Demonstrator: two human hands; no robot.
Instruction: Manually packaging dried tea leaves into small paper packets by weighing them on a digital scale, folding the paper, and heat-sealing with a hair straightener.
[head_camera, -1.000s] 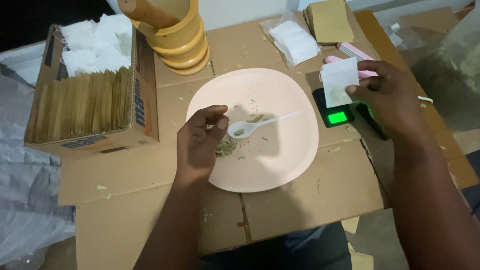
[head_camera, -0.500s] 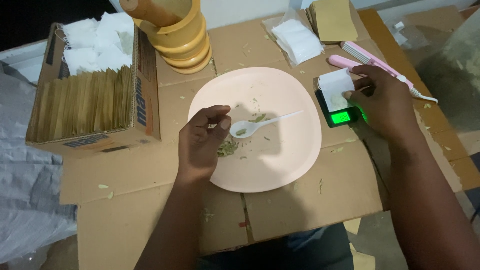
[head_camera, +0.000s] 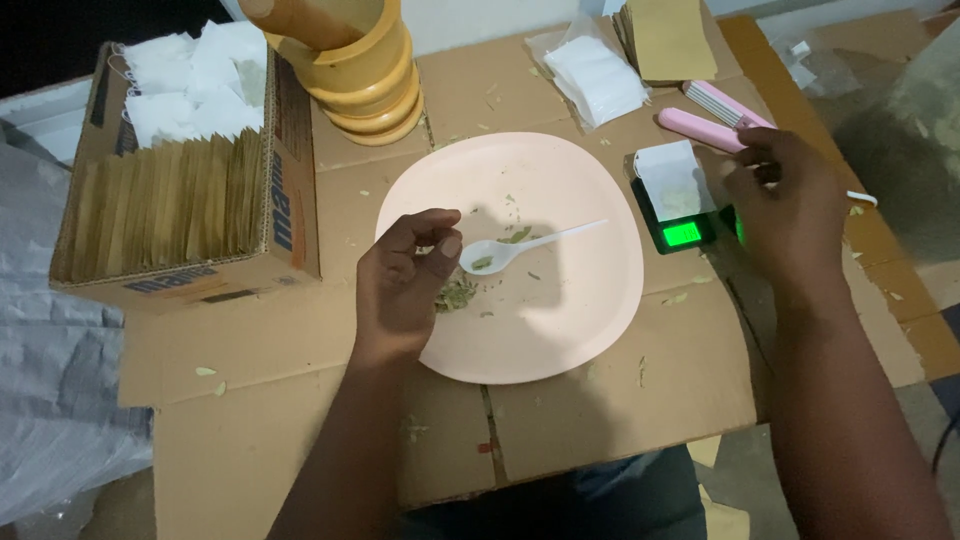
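A pale pink plate (head_camera: 560, 320) lies on the cardboard table with a white plastic spoon (head_camera: 520, 246) and a small heap of dried green leaves (head_camera: 455, 295) on it. My left hand (head_camera: 405, 285) rests on the plate's left edge beside the leaves, fingers curled, holding nothing. A small white filter bag (head_camera: 672, 178) with a bit of leaf in it lies on a small black scale (head_camera: 682, 222) with a lit green display. My right hand (head_camera: 785, 205) hovers just right of the scale, off the bag, fingers loosely apart.
A cardboard box (head_camera: 190, 200) of brown envelopes and white bags stands at the left. A yellow ribbed container (head_camera: 350, 65) stands behind the plate. More white bags (head_camera: 595, 80), brown envelopes (head_camera: 665, 40) and a pink sealing tool (head_camera: 715, 120) lie at the back right.
My right hand has lowered the white bag onto the scale, let it go and drawn back to the right. My left hand has stayed put.
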